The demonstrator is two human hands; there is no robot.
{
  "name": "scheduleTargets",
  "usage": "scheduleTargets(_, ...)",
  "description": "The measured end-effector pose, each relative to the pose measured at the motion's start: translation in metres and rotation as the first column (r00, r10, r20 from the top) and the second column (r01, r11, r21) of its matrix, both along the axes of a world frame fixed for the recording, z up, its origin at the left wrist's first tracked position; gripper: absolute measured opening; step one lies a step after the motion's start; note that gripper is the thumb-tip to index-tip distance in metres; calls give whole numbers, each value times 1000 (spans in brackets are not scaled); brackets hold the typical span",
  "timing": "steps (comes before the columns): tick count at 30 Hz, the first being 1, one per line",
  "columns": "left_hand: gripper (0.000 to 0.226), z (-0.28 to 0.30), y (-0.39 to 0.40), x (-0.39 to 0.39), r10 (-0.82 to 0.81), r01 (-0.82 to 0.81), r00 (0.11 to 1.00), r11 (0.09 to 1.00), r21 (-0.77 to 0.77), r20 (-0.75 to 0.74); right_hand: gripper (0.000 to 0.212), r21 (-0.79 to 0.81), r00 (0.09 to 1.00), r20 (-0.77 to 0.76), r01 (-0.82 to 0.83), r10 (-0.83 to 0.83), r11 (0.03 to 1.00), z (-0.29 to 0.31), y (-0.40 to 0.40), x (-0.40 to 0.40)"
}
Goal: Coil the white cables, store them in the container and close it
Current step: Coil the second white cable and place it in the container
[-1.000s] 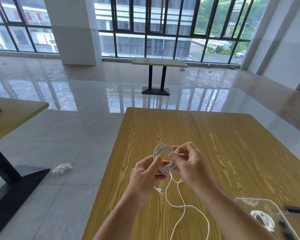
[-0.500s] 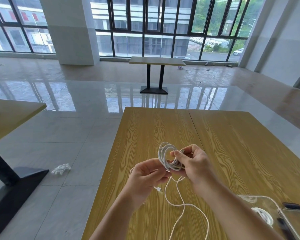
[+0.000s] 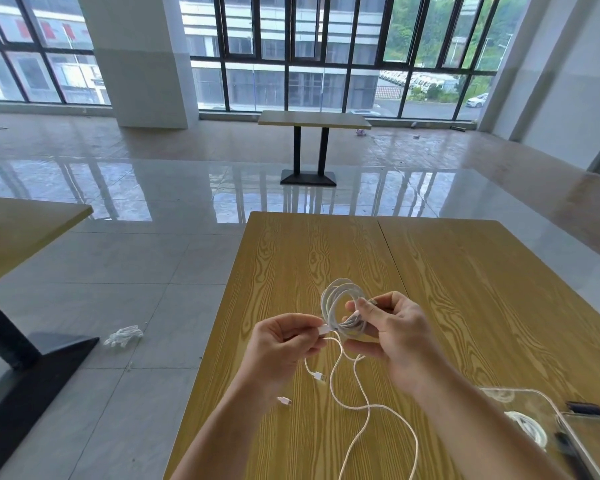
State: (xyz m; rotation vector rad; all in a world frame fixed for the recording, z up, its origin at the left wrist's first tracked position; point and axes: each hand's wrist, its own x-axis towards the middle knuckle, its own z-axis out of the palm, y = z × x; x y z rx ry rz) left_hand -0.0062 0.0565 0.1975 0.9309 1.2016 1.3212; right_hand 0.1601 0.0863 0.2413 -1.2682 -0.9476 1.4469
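Note:
A white cable coil [image 3: 340, 299] is held up over the wooden table [image 3: 465, 289]. My right hand [image 3: 392, 337] grips the bundled loops at their lower right. My left hand [image 3: 284, 344] pinches a white plug end of the cable beside the coil. Loose white cable [image 3: 364, 407] trails down from the hands onto the table toward the near edge. Two more plug ends [image 3: 317, 375] lie below my left hand. A clear container [image 3: 548, 410] stands at the lower right with another coiled white cable [image 3: 530, 427] inside.
A clear lid with black clasps [image 3: 589, 434] lies at the lower right corner. The table's left edge drops to a tiled floor with a white scrap [image 3: 123, 336]. Another table [image 3: 18, 233] stands at the left, a third [image 3: 314, 121] far back.
My left hand has moved away from the coil, now pinching a plug end. The coil has turned more upright in my right hand. The camera view has shifted slightly.

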Motion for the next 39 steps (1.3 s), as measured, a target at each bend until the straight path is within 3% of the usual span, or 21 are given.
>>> scheduleTargets(5, 19, 1, 1, 4, -2, 2, 999, 1000, -1, 45, 14, -23, 1000, 11, -1, 2, 1000, -4, 3, 6)
scheduleTargets(10, 20, -3, 2, 11, -48, 56, 977, 998, -31, 206, 16, -28, 1000, 0, -2, 2, 1000, -10, 2, 12)
scheduleTargets(14, 46, -5, 2, 18, -85, 85, 989, 996, 2, 120, 19, -14, 999, 15, -36, 36, 999, -13, -2, 15)
scheduleTargets(21, 26, -11, 1, 32, -35, 35, 998, 999, 3, 50, 22, -4, 996, 5, -87, 88, 996, -26, -10, 24)
scheduleTargets(28, 23, -24, 4, 51, -81, 83, 996, 994, -67, 33, 19, -57, 994, -86, -78, 73, 995, -44, -15, 56)
scheduleTargets(39, 20, -39, 11, 114, -166, 170, 985, 971, -170, 35, 19, -135, 994, -106, -29, 15, 990, -65, -16, 129)
